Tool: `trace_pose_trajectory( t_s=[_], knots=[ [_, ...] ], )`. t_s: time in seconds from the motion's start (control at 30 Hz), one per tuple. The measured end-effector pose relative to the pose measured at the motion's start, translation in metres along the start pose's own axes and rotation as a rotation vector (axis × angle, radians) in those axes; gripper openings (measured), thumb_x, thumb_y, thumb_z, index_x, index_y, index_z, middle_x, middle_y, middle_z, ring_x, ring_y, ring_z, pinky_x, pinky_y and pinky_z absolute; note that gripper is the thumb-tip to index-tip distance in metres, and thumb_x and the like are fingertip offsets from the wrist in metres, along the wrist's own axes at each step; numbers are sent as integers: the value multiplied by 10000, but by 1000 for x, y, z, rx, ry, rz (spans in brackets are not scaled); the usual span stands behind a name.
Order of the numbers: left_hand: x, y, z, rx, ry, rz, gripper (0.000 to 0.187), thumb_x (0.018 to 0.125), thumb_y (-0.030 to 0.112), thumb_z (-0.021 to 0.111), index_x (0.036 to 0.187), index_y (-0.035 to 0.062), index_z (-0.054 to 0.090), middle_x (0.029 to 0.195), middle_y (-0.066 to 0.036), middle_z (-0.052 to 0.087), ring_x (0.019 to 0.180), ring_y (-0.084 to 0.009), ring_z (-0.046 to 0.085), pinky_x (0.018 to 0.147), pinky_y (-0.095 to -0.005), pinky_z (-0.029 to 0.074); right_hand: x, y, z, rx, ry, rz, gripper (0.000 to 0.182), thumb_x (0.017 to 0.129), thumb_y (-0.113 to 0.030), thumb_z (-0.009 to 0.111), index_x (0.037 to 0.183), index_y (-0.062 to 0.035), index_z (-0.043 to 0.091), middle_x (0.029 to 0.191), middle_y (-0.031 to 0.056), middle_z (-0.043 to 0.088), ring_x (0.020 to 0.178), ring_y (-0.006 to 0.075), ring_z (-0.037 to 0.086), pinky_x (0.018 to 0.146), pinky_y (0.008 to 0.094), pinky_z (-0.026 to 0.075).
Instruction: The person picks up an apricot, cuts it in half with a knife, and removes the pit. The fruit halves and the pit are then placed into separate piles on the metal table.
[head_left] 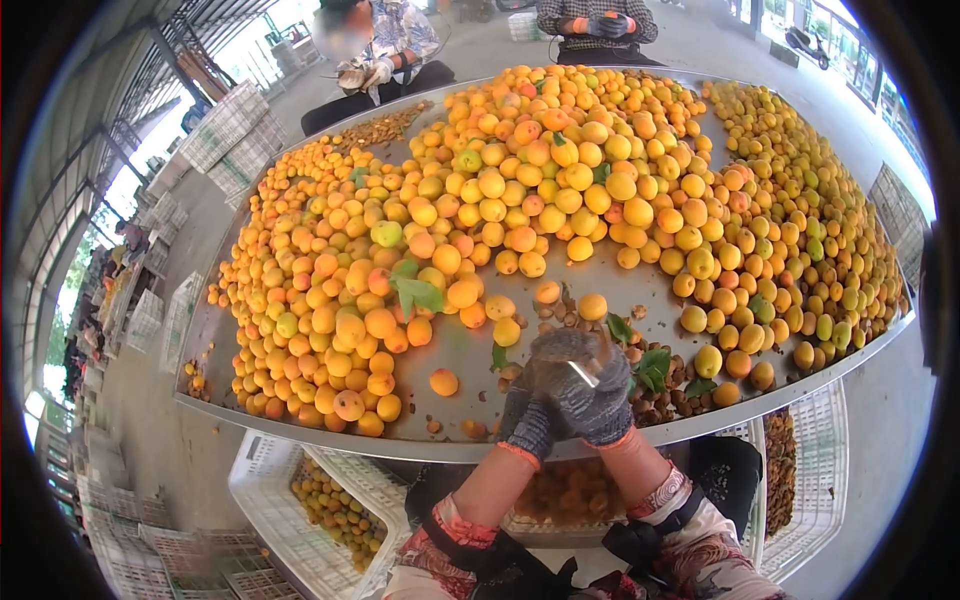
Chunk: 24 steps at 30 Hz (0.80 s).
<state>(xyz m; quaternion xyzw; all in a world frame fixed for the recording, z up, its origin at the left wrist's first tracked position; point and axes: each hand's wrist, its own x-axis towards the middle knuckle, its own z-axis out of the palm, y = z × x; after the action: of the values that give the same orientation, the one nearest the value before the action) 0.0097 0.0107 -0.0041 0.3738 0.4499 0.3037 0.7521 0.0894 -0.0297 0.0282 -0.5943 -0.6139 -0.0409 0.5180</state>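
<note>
My left hand [530, 410] and my right hand [595, 398], both in grey knit gloves with orange cuffs, are pressed together above the near edge of the metal table [455, 365]. The fingers of both are closed. A short shiny metal blade [584, 374] shows at the right hand, which grips it; its handle is hidden. What the left fingers hold is blurred and covered. Close by lie a loose apricot [443, 382], green leaves [654, 368] and a brown heap of apricot stones [655, 408].
A large pile of apricots [520, 210] spreads over the table. Below its near edge stand white crates, one with apricots [345, 515], another with brown pieces [780, 470]. Two people [385, 50] [600, 30] sit across the table. Stacked crates [235, 140] stand at left.
</note>
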Motion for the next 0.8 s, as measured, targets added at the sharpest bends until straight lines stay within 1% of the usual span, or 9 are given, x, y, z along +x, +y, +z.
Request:
trace_pose_trajectory(
  t_s=[0.13,0.2,0.27,0.3,0.4,0.47,0.5,0.6,0.8],
  knots=[
    [-5,3,-1,-85,55,19,354,896,355,385,1043,56,504,916,-87,567,871,-193,554,636,-336,492,7,-2,-6,314,192,254,259,734,-108,606,987,-65,575,900,62,605,780,204,585,702,295,468],
    [-2,7,-2,-113,70,-118,364,901,359,364,1083,69,485,947,-87,560,872,-200,554,651,-337,495,14,3,-23,1023,433,608,228,764,-90,581,985,-34,560,914,60,602,771,180,585,684,275,475],
    [-11,22,4,-111,34,-227,397,902,372,366,1125,60,468,1025,-85,535,907,-179,540,695,-303,488,12,12,-27,969,338,613,223,792,-108,562,1002,-36,545,910,95,595,756,189,584,659,272,478],
    [-15,30,7,-105,-5,-335,433,903,384,368,1166,50,450,1103,-82,510,942,-158,527,738,-269,482,12,12,-26,785,47,621,239,800,-115,559,1017,-18,532,930,84,577,803,170,562,701,276,475],
    [-9,10,9,-258,79,-99,447,881,418,401,1143,62,475,1079,-103,527,905,-170,553,710,-302,498,-2,14,-25,530,-350,612,288,789,-126,573,1047,-9,522,1037,118,543,954,228,528,836,335,448],
    [65,-73,-30,-257,-42,-128,473,855,457,421,1134,79,481,1072,-109,531,929,-195,546,719,-343,498,-5,5,-32,-63,-496,30,329,753,-130,596,1057,-25,529,1045,152,539,993,321,506,870,392,417],
    [101,-112,-49,-255,-103,-142,487,842,477,431,1129,88,483,1068,-112,533,941,-207,543,724,-363,498,-7,5,-31,-63,-504,44,329,753,-130,596,1057,-25,529,1045,152,539,993,321,506,870,392,417],
    [36,-32,-9,-652,-290,-327,543,836,536,402,1126,85,481,1039,-93,543,924,-276,545,801,-404,463,-14,10,-30,-82,-418,65,370,717,-151,624,1060,-42,536,1055,172,525,1001,363,481,887,421,388],
    [-22,33,23,-389,28,-364,550,820,551,426,1110,88,493,1037,-106,551,917,-283,549,785,-432,469,-16,13,-26,-79,-300,37,351,717,-147,611,1041,-31,543,1005,179,552,941,356,513,827,405,424]
  ],
)
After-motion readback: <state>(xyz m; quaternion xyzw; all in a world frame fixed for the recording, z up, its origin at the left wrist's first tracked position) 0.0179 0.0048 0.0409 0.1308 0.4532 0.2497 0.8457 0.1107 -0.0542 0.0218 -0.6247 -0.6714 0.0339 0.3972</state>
